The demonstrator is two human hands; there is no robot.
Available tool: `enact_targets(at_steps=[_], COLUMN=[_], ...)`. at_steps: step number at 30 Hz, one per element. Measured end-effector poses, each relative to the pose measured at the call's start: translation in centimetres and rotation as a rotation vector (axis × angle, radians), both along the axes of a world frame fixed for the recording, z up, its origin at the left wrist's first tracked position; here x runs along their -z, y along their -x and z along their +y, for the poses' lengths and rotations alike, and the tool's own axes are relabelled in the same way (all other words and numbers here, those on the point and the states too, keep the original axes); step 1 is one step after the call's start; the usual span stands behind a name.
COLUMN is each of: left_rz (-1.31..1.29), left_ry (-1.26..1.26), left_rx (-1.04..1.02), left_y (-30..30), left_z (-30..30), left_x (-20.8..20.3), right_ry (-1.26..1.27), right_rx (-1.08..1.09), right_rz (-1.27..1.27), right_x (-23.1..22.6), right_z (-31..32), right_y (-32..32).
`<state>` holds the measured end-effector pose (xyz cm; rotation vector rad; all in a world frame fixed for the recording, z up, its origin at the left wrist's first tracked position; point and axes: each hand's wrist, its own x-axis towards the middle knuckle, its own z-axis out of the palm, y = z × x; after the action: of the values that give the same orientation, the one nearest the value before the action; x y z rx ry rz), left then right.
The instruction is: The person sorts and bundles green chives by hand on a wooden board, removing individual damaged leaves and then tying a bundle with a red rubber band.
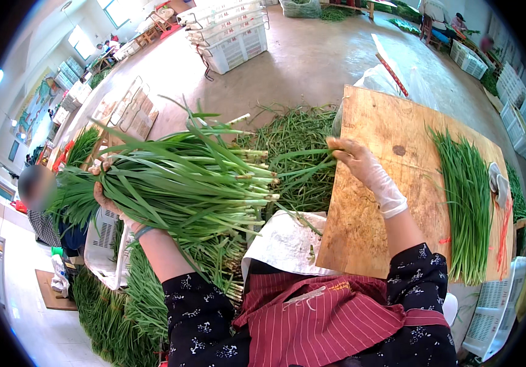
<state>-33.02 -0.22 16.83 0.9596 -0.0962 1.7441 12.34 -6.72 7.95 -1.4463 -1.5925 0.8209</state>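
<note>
A thick bunch of garlic chives [189,177] lies across my left hand [107,194], whose fingers wrap round its leafy end. The pale cut stems point right, over a heap of loose leaves. My right hand [364,165], in a thin clear glove, is closed at the fingertips on a few chive leaves [306,168], above the left edge of a wooden board [379,208]. These leaves trail left toward the bunch's stem ends. A neat bundle of chives [466,208] rests on the board's right side, beside red ties [504,238] and a grey object [498,183].
A heap of loose leaves [300,137] lies beyond my lap, with more chives [110,318] piled at lower left. A white crate [101,251] stands by my left forearm; stacked white crates [235,46] stand farther off. Someone sits at far left [38,196]; other people work in the background.
</note>
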Motion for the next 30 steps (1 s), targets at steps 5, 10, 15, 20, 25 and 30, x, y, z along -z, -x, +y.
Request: enact_targets(at_steps=[5, 10, 15, 20, 25, 30], left_rz=[-0.037, -0.007, 0.002, 0.030, 0.005, -0.003], left_ry=[0.077, -0.016, -0.012, 0.041, 0.088, 0.113], left_rx=[-0.005, 0.180, 0.046, 0.013, 0.009, 0.048], left_y=[0.4, -2.6, -2.5, -1.7, 0.5, -0.1], left_z=[1.0, 1.0, 1.7, 1.3, 1.6, 1.0], left_x=[0.5, -0.1, 0.3, 0.9, 1.0, 0.4], right_ry=[-0.168, -0.476, -0.823, -0.104, -0.121, -0.186], right_rx=[-0.433, -0.201, -0.031, -0.154, 0.152, 0.176], right_rz=[-0.210, -0.286, 0.148, 1.218, 0.848, 0.473], right_x=[-8.8, -8.9, -6.0, -7.6, -4.2, -5.7], right_z=[1.9, 1.2, 1.6, -0.1, -0.9, -1.7], right_y=[9.0, 14.9, 16.3, 15.4, 10.4, 8.5])
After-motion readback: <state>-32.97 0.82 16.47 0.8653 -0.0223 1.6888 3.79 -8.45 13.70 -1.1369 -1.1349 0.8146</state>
